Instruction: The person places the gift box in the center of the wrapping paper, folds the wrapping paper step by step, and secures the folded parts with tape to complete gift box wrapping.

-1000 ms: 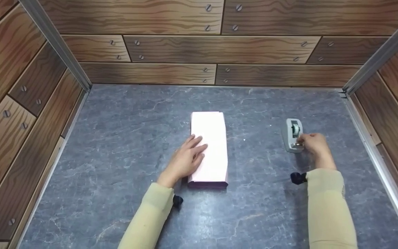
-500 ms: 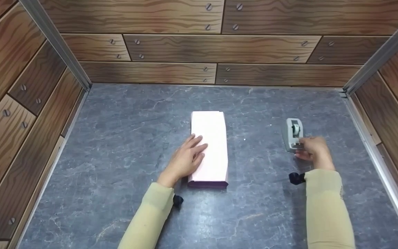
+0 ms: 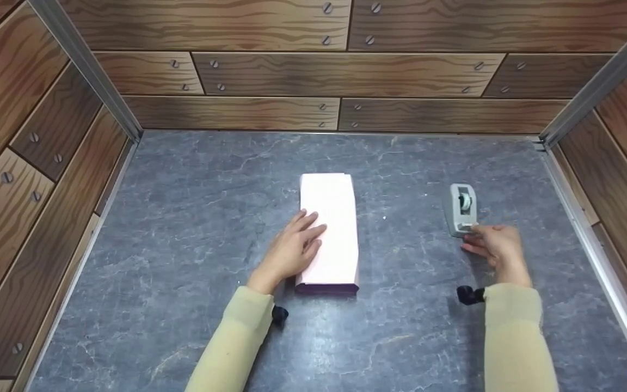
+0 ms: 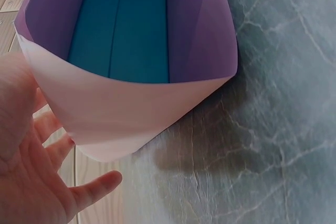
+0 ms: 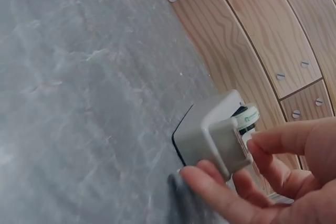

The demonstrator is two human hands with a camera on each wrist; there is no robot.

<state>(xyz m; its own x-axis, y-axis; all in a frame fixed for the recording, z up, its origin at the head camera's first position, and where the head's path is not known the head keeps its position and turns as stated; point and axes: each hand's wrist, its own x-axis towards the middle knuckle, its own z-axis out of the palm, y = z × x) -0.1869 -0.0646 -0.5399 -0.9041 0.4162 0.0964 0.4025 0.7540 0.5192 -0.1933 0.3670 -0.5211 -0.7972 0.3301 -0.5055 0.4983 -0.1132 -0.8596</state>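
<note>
A pale pink sheet of wrapping paper [image 3: 334, 228], purple inside, is folded around a box [image 4: 126, 30], whose blue-green end shows in the left wrist view. The paper's near end stands open as a tube. My left hand [image 3: 290, 247] rests on its left side and top with fingers spread. On the right, a grey tape dispenser [image 3: 463, 209] holds a roll of tape [image 5: 247, 119]. At its near, cutter end, my right hand [image 3: 501, 245] pinches the tape end with thumb and forefinger; the other fingers extend below. The strip itself is too thin to make out.
The grey marbled tabletop [image 3: 199, 218] runs to wood-patterned walls [image 3: 346, 76] on the left, back and right. Metal rails edge the sides. A dark wrist camera [image 3: 470, 294] juts from the right sleeve, and another [image 3: 280, 316] from the left.
My right hand has drawn back from the dispenser's top towards its near end, its lower fingers extending. The left hand, the wrapped box and the dispenser have stayed in place.
</note>
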